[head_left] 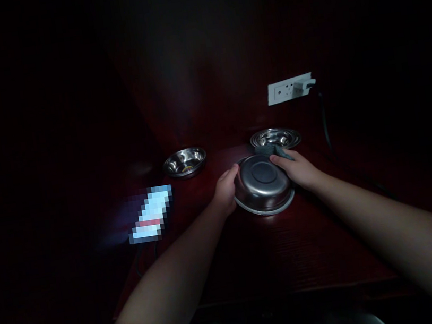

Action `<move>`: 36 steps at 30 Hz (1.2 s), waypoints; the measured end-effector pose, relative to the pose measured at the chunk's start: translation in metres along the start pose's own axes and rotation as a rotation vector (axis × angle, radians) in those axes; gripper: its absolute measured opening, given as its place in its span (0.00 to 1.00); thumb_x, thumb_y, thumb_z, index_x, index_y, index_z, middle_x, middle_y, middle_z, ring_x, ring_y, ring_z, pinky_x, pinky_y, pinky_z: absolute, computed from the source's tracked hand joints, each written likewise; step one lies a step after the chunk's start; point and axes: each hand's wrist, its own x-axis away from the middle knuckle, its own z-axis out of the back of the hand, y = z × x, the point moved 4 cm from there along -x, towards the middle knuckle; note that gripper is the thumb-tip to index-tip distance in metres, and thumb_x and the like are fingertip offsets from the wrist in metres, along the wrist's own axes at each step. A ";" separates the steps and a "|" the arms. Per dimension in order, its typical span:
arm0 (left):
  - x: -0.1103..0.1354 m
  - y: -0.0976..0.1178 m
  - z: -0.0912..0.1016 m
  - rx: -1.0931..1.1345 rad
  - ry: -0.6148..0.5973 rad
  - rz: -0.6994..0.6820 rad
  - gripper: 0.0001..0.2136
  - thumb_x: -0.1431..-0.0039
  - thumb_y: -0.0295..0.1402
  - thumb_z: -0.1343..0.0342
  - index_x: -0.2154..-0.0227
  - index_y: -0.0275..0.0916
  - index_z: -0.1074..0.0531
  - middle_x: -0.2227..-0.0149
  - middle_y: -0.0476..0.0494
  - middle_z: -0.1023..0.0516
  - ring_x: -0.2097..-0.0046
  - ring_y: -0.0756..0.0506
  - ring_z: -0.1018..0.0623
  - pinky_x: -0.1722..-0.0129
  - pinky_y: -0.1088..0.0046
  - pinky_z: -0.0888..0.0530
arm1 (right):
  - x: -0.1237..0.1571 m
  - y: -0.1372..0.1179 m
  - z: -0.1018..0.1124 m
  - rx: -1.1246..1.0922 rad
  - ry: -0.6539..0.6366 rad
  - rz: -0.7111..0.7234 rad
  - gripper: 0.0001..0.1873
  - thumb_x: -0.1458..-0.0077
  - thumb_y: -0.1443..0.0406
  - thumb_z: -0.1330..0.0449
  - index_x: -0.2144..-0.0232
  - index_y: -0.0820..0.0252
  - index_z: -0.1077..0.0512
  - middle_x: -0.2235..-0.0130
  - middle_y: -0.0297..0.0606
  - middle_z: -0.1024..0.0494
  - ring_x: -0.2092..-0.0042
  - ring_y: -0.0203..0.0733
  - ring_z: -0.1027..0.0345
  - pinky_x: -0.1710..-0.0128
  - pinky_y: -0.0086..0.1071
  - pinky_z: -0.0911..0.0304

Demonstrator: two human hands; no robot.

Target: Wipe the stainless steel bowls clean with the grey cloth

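Observation:
A steel bowl (262,183) is held tilted, its underside facing me, above a dark red wooden table (284,249). My left hand (225,188) grips the bowl's left rim with curled fingers. My right hand (299,169) is closed at the bowl's upper right rim, holding a small grey cloth (276,151) against it. The room is very dark.
Two more steel bowls stand upright behind, one at the left (184,161) and one at the right (276,138). A lit phone screen (151,214) lies at the left. A white wall socket (289,88) with a plug and a dark cable (325,125) is at the back right.

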 end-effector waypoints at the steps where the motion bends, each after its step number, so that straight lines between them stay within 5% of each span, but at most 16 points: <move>1: 0.000 0.000 0.000 -0.007 0.005 -0.003 0.12 0.48 0.37 0.42 0.66 0.34 0.26 0.67 0.39 0.20 0.61 0.43 0.21 0.54 0.63 0.28 | 0.000 0.000 0.000 0.016 0.000 0.018 0.15 0.53 0.54 0.39 0.67 0.58 0.26 0.70 0.34 0.23 0.67 0.42 0.29 0.62 0.36 0.35; 13: -0.001 0.000 0.001 -0.050 0.027 -0.035 0.11 0.48 0.37 0.42 0.68 0.33 0.26 0.69 0.39 0.21 0.64 0.43 0.21 0.55 0.62 0.28 | -0.001 0.004 0.005 0.139 0.087 0.071 0.14 0.52 0.54 0.40 0.65 0.55 0.29 0.68 0.34 0.24 0.64 0.43 0.31 0.60 0.37 0.35; 26: -0.002 0.000 0.001 -0.077 0.034 -0.057 0.11 0.49 0.37 0.42 0.69 0.34 0.25 0.71 0.41 0.21 0.68 0.45 0.22 0.59 0.66 0.28 | -0.004 0.001 0.004 0.132 0.023 0.038 0.14 0.51 0.54 0.42 0.67 0.58 0.28 0.69 0.36 0.24 0.68 0.41 0.32 0.65 0.36 0.36; 36: 0.000 0.001 -0.001 -0.068 0.030 -0.045 0.10 0.48 0.36 0.43 0.68 0.34 0.25 0.71 0.41 0.21 0.68 0.46 0.22 0.60 0.67 0.29 | 0.001 -0.007 0.002 0.098 -0.050 0.087 0.15 0.51 0.55 0.40 0.63 0.58 0.29 0.63 0.37 0.24 0.62 0.44 0.31 0.57 0.40 0.37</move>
